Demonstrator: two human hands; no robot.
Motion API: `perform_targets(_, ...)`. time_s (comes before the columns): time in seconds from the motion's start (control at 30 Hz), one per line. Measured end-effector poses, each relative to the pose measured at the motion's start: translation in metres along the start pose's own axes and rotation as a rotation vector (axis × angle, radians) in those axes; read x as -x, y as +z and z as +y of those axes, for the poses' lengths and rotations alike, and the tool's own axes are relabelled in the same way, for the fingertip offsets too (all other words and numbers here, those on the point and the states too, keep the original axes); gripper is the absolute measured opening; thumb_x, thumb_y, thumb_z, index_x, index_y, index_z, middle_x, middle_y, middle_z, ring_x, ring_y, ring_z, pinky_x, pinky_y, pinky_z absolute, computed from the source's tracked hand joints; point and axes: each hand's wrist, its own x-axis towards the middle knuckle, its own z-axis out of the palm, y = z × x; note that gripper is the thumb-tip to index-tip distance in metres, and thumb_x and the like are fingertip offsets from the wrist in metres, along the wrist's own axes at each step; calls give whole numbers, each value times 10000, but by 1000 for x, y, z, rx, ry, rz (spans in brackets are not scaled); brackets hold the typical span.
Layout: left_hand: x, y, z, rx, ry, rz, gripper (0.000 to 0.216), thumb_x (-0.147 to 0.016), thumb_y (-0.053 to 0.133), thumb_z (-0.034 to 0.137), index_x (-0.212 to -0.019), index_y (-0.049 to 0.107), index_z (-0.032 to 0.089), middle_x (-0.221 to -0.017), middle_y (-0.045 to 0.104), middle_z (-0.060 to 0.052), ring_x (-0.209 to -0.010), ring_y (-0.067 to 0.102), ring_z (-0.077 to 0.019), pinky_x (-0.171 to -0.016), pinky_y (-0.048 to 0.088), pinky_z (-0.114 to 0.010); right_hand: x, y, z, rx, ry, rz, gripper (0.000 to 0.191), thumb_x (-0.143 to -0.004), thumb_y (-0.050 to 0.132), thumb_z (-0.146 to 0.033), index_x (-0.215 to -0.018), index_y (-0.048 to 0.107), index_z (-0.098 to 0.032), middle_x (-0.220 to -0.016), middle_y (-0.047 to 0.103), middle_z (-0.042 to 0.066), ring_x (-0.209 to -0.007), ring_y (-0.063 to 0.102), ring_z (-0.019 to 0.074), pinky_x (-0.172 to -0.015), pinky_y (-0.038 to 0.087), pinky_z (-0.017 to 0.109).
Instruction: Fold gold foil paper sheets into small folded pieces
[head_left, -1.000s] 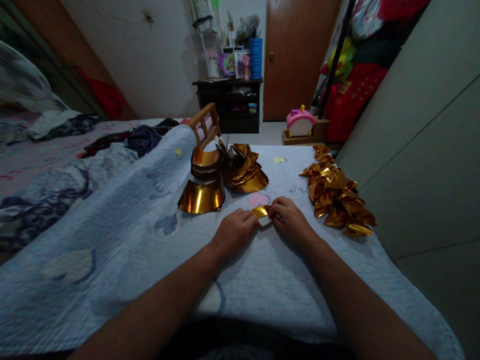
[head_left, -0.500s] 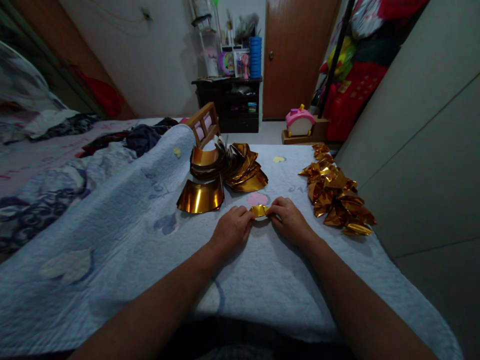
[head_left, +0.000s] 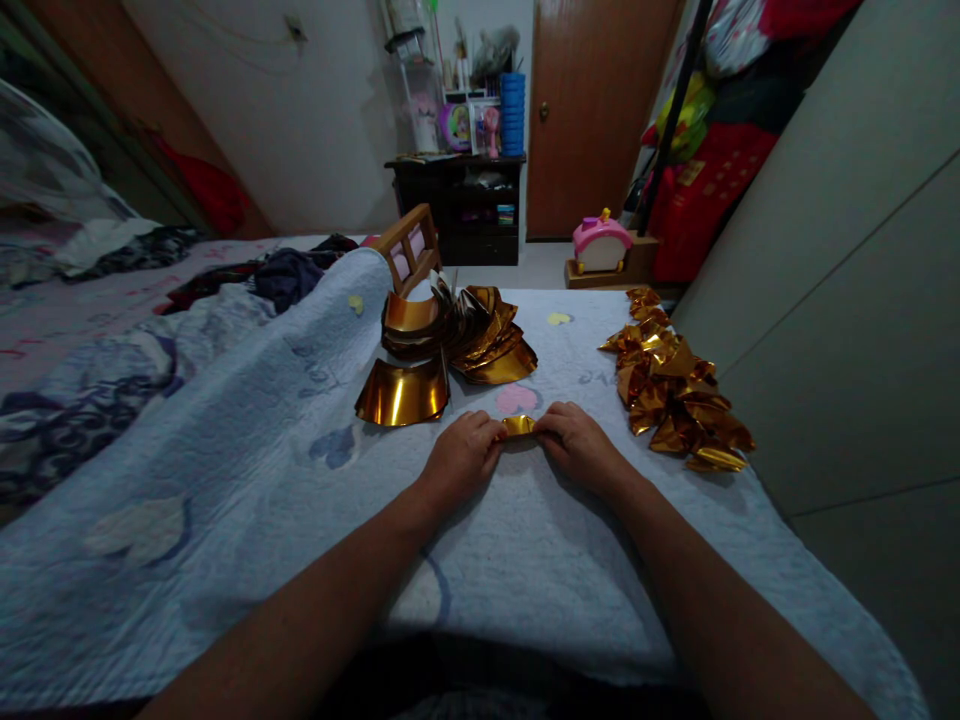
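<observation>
A small folded piece of gold foil paper [head_left: 519, 426] lies on the pale blue quilt [head_left: 300, 480], pinched from both sides. My left hand [head_left: 461, 456] grips its left end with curled fingers. My right hand [head_left: 579, 446] grips its right end the same way. Just beyond the hands lies a stack of curved, unfolded gold sheets [head_left: 450, 345]. To the right sits a heap of folded gold pieces [head_left: 675, 390].
A small wooden frame [head_left: 409, 245] stands behind the gold sheets. Rumpled clothes and bedding [head_left: 112, 300] lie at the left. A grey cabinet wall [head_left: 847, 280] rises close on the right. A dark shelf unit [head_left: 465, 205], a pink toy house [head_left: 600, 243] and a brown door stand at the back.
The gold piece between my hands has become narrower and flatter; its white underside no longer shows. Both hands stayed in place, pressed in on it.
</observation>
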Motion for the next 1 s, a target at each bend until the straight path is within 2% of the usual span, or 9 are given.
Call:
perform_targets(0.17, -2, -2, -1, -2, -36, -31, 89, -951, 585, 191, -891, 646, 170, -874, 632, -55, -875, 601, -217, -807, 499, -343, -2, -1, -4, 83, 69, -68, 180, -938, 546, -112, -893, 717, -143, -899, 645, 93, -900, 557, 216, -820, 395, 314)
perform_targets(0.33, -4, -6, -4, 59, -85, -53, 106, -946, 593, 204, -858, 643, 171, -879, 618, -54, -890, 598, -218, -823, 486, -343, -4, -6, -9, 116, 120, -121, 186, -957, 540, -154, -937, 724, -145, -921, 660, 92, -905, 557, 209, -820, 368, 310)
perform_targets(0.5, -5, -9, -3, 95, -114, -52, 90, -928, 614, 210, -849, 634, 172, -886, 621, -52, -887, 595, -221, -810, 468, -345, -3, -11, -13, 120, 184, -136, 195, -965, 541, -184, -943, 732, -150, -941, 676, 92, -915, 564, 209, -815, 355, 316)
perform_targets(0.63, -4, -10, -1, 164, -133, -18, 48, -884, 648, 164, -921, 620, 178, -873, 635, -30, -849, 593, -205, -772, 454, -323, -3, -12, -12, 89, 175, -132, 175, -949, 560, -184, -952, 732, -150, -942, 676, 88, -915, 566, 209, -820, 358, 316)
perform_targets(0.77, -4, -13, -2, 242, -193, -23, 91, -851, 681, 156, -833, 595, 180, -805, 636, -10, -773, 593, -187, -699, 433, -292, -2, -10, -8, 72, 148, -118, 149, -929, 580, -170, -929, 728, -157, -919, 669, 80, -900, 564, 209, -822, 366, 318)
perform_targets(0.87, -5, -14, -5, 271, -159, -44, 91, -834, 687, 119, -795, 623, 171, -814, 656, -17, -780, 609, -181, -709, 436, -285, -1, -10, -6, 44, 122, -113, 121, -901, 606, -139, -914, 725, -155, -924, 670, 76, -898, 567, 205, -827, 373, 314)
perform_targets(1.0, -5, -14, -9, 295, -98, -75, 59, -851, 679, 115, -859, 697, 170, -842, 678, -31, -814, 626, -184, -741, 450, -287, 0, -13, -7, 27, 105, -125, 125, -882, 620, -107, -908, 734, -151, -934, 679, 74, -912, 574, 204, -839, 379, 309)
